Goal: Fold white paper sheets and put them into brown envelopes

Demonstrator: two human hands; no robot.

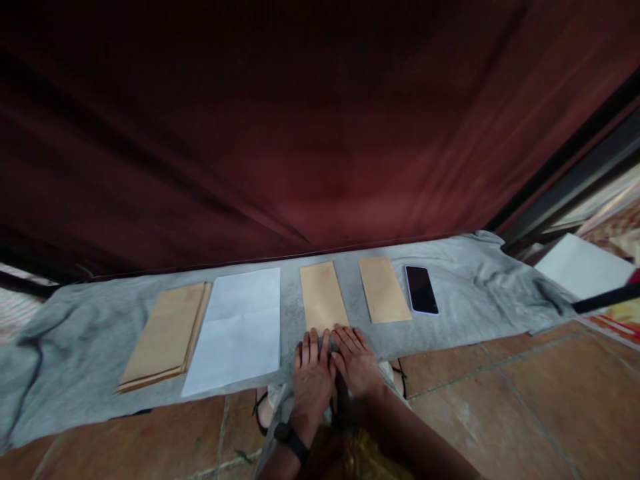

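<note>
A brown paper envelope (323, 293) lies flat on the grey cloth in front of me. My left hand (314, 370) rests palm down at its near edge, fingers stretched out. Beside it my right hand (356, 360) lies flat too, its fingertips at the same edge, the thumbs close together. A second brown envelope (384, 290) lies just to the right. Left of my hands is a stack of white paper (240, 330) with faint creases, and beyond that a pile of several brown envelopes (165, 330).
A phone (421, 290) with a pale purple edge lies right of the envelopes. Grey cloth (480, 293) covers the narrow surface, rumpled at both ends. A dark red curtain (320, 133) hangs behind. A white box-like object (583, 267) is at far right, above the tiled floor (500, 400).
</note>
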